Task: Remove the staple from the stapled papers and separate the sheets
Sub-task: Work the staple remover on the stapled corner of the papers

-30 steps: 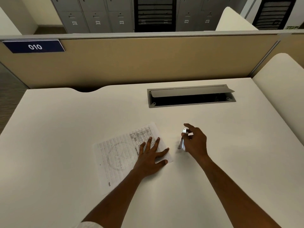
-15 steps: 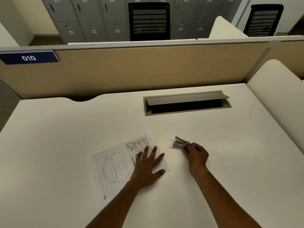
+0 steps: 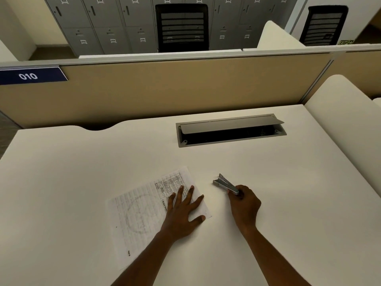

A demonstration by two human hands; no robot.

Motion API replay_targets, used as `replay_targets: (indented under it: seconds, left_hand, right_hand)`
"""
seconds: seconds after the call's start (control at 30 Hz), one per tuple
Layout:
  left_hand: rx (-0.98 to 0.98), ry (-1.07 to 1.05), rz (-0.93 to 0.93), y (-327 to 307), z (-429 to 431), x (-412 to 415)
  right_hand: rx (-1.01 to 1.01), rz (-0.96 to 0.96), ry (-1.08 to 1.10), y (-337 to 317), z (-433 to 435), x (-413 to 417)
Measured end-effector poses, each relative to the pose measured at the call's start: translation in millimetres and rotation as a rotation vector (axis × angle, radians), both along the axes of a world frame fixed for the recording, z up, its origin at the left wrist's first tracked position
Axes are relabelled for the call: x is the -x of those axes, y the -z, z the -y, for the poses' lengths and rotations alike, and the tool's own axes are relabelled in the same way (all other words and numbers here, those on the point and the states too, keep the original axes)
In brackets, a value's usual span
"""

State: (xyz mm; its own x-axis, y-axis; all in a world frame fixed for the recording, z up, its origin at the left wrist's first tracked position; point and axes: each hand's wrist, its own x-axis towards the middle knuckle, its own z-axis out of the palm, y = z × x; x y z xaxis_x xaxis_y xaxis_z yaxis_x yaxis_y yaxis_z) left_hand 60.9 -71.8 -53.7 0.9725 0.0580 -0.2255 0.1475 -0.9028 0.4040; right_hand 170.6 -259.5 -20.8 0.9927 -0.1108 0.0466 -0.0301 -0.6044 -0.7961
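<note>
The printed white stapled papers [image 3: 140, 217] are being pressed flat on the pale bench [image 3: 72, 182] by the straight-fingered left grip [image 3: 183, 211]. A small silver metal staple tool [image 3: 224, 184] is being clasped in the right grip [image 3: 245, 205], near the sheets but apart; seemingly, unstapling and separating are both yet undone.

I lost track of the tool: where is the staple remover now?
Head view, right of centre: the staple remover is held in the right hand, just right of the papers that the left hand presses on the desk.
</note>
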Motion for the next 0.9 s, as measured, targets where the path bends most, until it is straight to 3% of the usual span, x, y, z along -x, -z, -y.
replay_targets:
  seconds: [0.27,0.9]
  left_hand:
    - [0.009,-0.002,0.008,0.8,0.0,-0.5]
    - [0.018,0.0,0.021,-2.2,0.1,-0.6]
  right_hand:
    - [0.105,0.008,0.021,18.1,-15.8,-0.4]
    - [0.03,-0.07,-0.006,7.4,-34.7,-27.2]
